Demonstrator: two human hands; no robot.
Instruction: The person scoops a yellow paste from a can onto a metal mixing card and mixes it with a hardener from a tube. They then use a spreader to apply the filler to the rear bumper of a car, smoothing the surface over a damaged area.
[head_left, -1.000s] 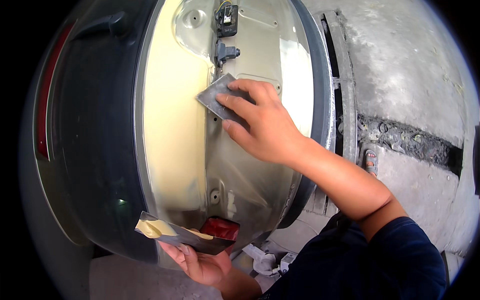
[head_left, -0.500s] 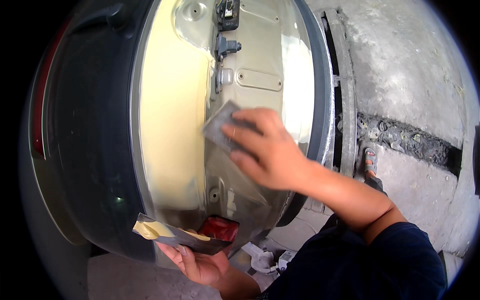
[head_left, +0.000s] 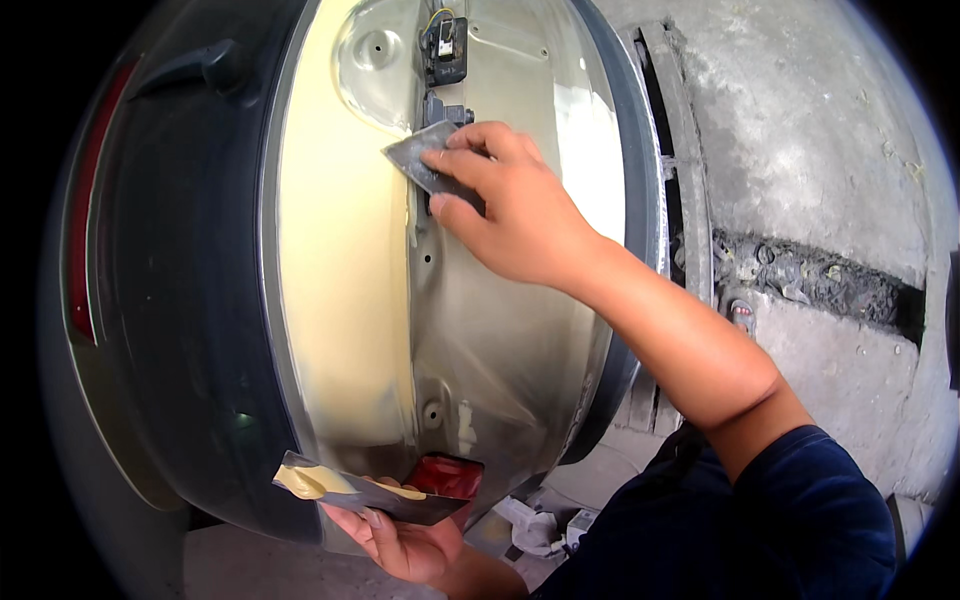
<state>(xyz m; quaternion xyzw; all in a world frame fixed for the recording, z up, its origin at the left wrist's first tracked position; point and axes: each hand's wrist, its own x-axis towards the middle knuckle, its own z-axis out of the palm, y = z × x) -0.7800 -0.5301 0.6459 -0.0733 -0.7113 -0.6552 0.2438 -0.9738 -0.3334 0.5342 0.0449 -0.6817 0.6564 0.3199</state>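
Holding a gray spreader [head_left: 412, 158] in a narrow grip, the right hand [head_left: 505, 195] sits just off the middle of the view at 12 o'clock, its fingers on the upper face and its thumb at the lower edge. The spreader is at 11 o'clock, its pointed corner aimed at 9 o'clock and overlapping the inner border of a cream coat [head_left: 340, 260]; whether it touches the coat, I cannot tell. The coat runs as a tall band on the 10 o'clock side, and bare metal [head_left: 500, 330] lies next to it, toward 3 o'clock. At 7 o'clock, the left hand [head_left: 400, 545] grips a gray plate [head_left: 395, 503] from beneath, thumb on the near side. Cream putty [head_left: 308, 482] is heaped on the plate's end toward 9 o'clock, with a smaller smear along its far edge. Close behind the plate, at 6 o'clock, is a red lamp [head_left: 450, 474]. A black box [head_left: 447, 50] and a gray latch [head_left: 448, 110] are at 12 o'clock, beyond the spreader. Dark glass [head_left: 190, 270] spans the 9 o'clock side, with a wiper [head_left: 215, 68] at 10 o'clock. A foot [head_left: 741, 312] is on the floor [head_left: 820, 130] at 3 o'clock, and a navy sleeve [head_left: 810, 500] at 4 o'clock.
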